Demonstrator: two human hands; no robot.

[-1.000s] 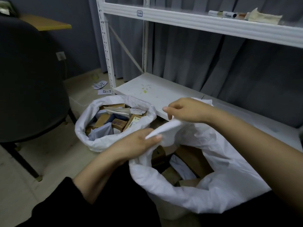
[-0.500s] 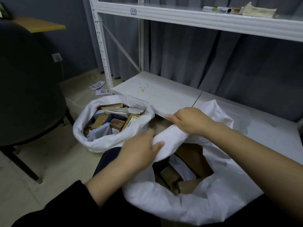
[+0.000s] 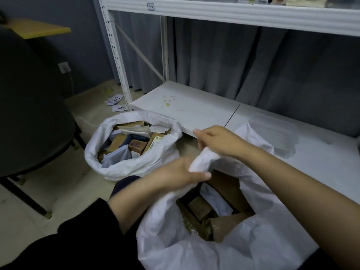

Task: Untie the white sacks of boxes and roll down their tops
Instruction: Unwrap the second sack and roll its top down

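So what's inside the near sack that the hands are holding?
The near sack shows brown cardboard boxes and a pale wrapped parcel. Anything deeper is hidden by them and by the sack's walls.

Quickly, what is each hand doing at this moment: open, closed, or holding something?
Left hand: closed, gripping the rim of the near white sack.
Right hand: closed, pinching the same rim.

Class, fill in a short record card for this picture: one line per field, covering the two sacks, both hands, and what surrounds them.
near sack: open, boxes inside, rim being folded at its far-left edge
far sack: on the floor, open, top rolled down, full of boxes
left hand: grips the near sack's rim
right hand: pinches the same rim fold from above
shelf: white, behind both sacks
chair: dark, at left
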